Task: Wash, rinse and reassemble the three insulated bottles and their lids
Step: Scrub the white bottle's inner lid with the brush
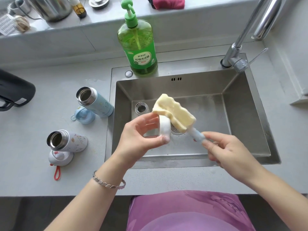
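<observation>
Over the steel sink [246, 124] my left hand [140, 135] pinches a white lid [165, 129] on edge between thumb and fingers. My right hand [228, 150] grips the blue-white handle of a yellow sponge brush [175, 112], whose foam head lies against the lid's top. A third bottle [141, 108] stands open inside the sink at the back left. On the counter left of the sink stand an open blue bottle [95, 101] with its blue lid [84, 115] in front, and an open white bottle [66, 140] with its white, red-looped lid [60, 157].
A green dish-soap pump bottle [138, 45] stands on the sink's back rim. The chrome tap [240, 52] rises at the back right. A black kettle [15, 92] sits at the far left. The window ledge holds a metal pot, a small bottle and a pink cloth [168, 2].
</observation>
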`<state>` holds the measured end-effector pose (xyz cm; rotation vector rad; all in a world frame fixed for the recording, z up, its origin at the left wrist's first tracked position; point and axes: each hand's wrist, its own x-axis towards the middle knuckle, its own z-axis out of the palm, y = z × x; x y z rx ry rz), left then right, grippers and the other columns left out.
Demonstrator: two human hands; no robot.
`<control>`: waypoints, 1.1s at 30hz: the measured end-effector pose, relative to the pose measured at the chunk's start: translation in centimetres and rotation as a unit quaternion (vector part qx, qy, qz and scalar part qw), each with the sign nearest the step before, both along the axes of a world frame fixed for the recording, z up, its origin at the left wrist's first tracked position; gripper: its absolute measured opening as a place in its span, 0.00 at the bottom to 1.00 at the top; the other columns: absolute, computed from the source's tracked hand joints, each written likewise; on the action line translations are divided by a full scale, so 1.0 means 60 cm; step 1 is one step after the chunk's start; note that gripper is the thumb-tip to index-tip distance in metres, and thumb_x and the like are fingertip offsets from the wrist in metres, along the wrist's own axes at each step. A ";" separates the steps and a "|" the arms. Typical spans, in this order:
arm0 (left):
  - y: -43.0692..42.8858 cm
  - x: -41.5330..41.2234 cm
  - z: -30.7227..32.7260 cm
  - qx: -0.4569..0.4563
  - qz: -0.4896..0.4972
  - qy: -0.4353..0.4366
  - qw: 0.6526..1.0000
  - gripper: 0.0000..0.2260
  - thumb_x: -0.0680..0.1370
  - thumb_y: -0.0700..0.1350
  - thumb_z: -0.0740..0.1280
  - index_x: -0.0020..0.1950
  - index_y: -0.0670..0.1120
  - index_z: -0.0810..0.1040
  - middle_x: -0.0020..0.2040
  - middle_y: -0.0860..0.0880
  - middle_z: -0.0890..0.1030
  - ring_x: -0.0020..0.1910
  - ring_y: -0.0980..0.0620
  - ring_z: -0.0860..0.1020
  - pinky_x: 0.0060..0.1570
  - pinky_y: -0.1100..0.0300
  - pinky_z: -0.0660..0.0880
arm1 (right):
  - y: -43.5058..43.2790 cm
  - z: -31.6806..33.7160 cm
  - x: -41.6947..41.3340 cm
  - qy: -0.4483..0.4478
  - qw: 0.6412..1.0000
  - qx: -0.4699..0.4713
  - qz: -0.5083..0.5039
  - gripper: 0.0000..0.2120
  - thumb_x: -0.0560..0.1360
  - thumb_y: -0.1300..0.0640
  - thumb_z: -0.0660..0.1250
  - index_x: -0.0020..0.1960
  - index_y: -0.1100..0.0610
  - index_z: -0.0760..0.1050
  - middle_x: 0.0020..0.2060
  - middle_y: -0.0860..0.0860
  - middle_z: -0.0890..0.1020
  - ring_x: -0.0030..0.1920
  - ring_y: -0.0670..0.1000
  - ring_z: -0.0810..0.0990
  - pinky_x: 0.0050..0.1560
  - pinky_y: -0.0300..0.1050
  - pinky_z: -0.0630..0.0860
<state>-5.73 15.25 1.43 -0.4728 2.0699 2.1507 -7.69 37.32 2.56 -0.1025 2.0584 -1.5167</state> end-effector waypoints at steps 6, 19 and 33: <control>0.005 0.001 -0.001 0.150 0.039 -0.017 0.988 0.35 0.50 0.45 0.82 0.55 0.45 0.77 0.50 0.47 0.83 0.51 0.48 0.81 0.43 0.54 0.80 | -0.022 0.011 0.013 -0.057 0.997 -0.045 -0.011 0.12 0.78 0.63 0.60 0.46 0.52 0.79 0.21 0.46 0.61 0.22 0.42 0.58 0.22 0.29 0.57; 0.016 -0.021 -0.007 0.203 0.174 0.009 0.964 0.28 0.56 0.42 0.75 0.55 0.49 0.73 0.54 0.46 0.77 0.50 0.51 0.81 0.43 0.58 0.79 | -0.051 0.002 0.023 -0.135 0.987 -0.046 -0.074 0.09 0.79 0.62 0.57 0.48 0.56 0.76 0.18 0.43 0.60 0.17 0.40 0.54 0.18 0.30 0.53; -0.047 -0.031 -0.073 -0.007 0.176 -0.131 0.976 0.29 0.50 0.51 0.75 0.49 0.50 0.72 0.44 0.47 0.80 0.41 0.52 0.78 0.47 0.57 0.75 | -0.013 -0.093 -0.041 -0.099 0.985 0.116 -0.079 0.09 0.79 0.61 0.58 0.50 0.55 0.77 0.15 0.44 0.65 0.14 0.41 0.64 0.17 0.29 0.57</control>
